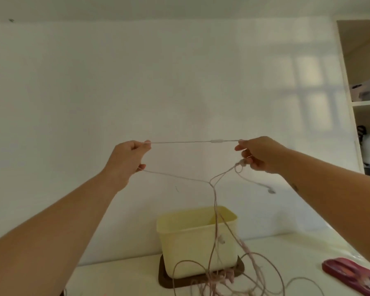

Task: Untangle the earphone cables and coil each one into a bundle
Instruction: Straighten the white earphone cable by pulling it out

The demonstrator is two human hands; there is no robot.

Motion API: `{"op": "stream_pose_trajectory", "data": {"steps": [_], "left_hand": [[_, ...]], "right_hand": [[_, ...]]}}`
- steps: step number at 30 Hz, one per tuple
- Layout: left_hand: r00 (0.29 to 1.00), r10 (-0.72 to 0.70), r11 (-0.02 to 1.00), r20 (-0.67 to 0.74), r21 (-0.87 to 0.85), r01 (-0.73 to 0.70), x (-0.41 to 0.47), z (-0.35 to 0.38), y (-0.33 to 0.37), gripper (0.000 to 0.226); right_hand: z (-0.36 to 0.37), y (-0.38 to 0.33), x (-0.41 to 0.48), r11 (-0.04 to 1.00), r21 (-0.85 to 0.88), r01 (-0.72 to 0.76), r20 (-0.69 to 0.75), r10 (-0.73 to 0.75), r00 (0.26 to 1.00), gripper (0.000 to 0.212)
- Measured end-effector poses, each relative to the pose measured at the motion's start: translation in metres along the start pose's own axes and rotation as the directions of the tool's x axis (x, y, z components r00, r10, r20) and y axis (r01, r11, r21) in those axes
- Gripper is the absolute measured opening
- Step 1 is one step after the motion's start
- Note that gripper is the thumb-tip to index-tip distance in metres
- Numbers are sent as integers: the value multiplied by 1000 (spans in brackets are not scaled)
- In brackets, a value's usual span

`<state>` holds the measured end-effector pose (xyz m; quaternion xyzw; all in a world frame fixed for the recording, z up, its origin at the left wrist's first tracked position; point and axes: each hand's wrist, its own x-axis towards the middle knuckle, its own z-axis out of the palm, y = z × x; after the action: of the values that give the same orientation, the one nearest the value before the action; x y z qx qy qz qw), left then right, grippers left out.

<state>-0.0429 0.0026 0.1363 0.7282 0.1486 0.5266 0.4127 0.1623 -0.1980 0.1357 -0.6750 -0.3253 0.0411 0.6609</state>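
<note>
Both arms raised and outstretched, left hand (pixel 128 155) and right hand (pixel 257 153) each pinching a taut white earphone cable (pixel 179 142) between them, tangled cables (pixel 220 278) hanging below onto worktop (pixel 120 272)

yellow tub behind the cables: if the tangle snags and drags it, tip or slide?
The yellow tub looks like thin plastic, so probably light. It is tall and sits on a dark tray, so a pull from the earphone cables crossing its rim could tip it.
</note>
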Motion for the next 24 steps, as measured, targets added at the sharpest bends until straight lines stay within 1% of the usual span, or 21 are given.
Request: {"op": "stream_pose_trajectory", "data": {"steps": [1,2,4,5,6,7,8,9,10,11,12,13,14,15,16,17,19,20,21,22,24], "left_hand": [[995,-93,990,26,-104,95,-2,1,-1,22],[984,-171,965,53,-193,178,-4,1,-3,24],[961,-261,925,88,-261,275,-7,-1,-9,32],[963,-259,942,80,-200,270,-8,-3,-13,39],[979,-197,980,41,-26,199,-9,-6,-18,46],[998,-61,958,-4,280,60,-9,-12,-26,51],[992,128,791,-2,603,-101,-9,-18,-33,51],[955,287,553,72,802,-226,-11,-24,-39,47],[915,369,373,165,875,-309,-15,-29,-42,42],[885,395,286,245,883,-372,-19,-31,-44,38],[868,388,240,309,876,-419,-22,-31,-45,37],[856,366,187,366,872,-453,-24,-31,-46,37],[843,336,127,420,867,-482,-25,-29,-48,38],[834,303,79,462,860,-505,-26,-27,-49,39],[830,262,36,492,855,-518,-27,-25,-50,40],[831,216,-10,513,852,-523,-28,-23,-51,40],[838,145,-92,527,850,-519,-30,-20,-53,39],[841,116,-129,529,847,-515,-32,-19,-54,35],[844,106,-162,527,846,-508,-32,-19,-55,31],[843,110,-195,526,844,-500,-32,-20,-57,27],[850,130,-234,511,848,-475,-30,-21,-62,22]], "right_hand": [[4,1,-2,986,132,-99,79,89,993,23],[8,5,-3,968,198,-152,125,129,984,23],[13,13,-2,976,164,-142,110,125,986,19],[14,17,-2,993,68,-96,59,92,994,17],[13,21,-1,997,-77,-27,7,28,1000,17],[11,26,0,962,-269,49,-28,-59,998,20],[7,31,2,865,-490,109,-58,-157,986,25],[2,37,4,717,-685,132,-74,-248,966,29],[-1,42,4,583,-803,126,-76,-309,948,30],[-2,47,4,514,-851,110,-79,-332,940,31],[-3,50,4,508,-856,92,-79,-304,949,32],[-3,53,3,611,-789,68,-86,-219,972,32],[-1,54,2,792,-610,10,-89,-81,993,31],[1,55,0,944,-315,-103,-44,94,995,29],[4,57,-2,971,5,-240,61,239,969,28],[7,59,-5,907,256,-335,156,304,940,27],[15,66,-3,760,538,-364,207,300,931,19],[18,70,-1,732,601,-321,165,280,946,15],[22,75,1,760,597,-256,83,259,962,16],[25,80,3,830,526,-185,-32,236,971,18],[30,87,5,975,214,-58,-256,114,960,23]]}}
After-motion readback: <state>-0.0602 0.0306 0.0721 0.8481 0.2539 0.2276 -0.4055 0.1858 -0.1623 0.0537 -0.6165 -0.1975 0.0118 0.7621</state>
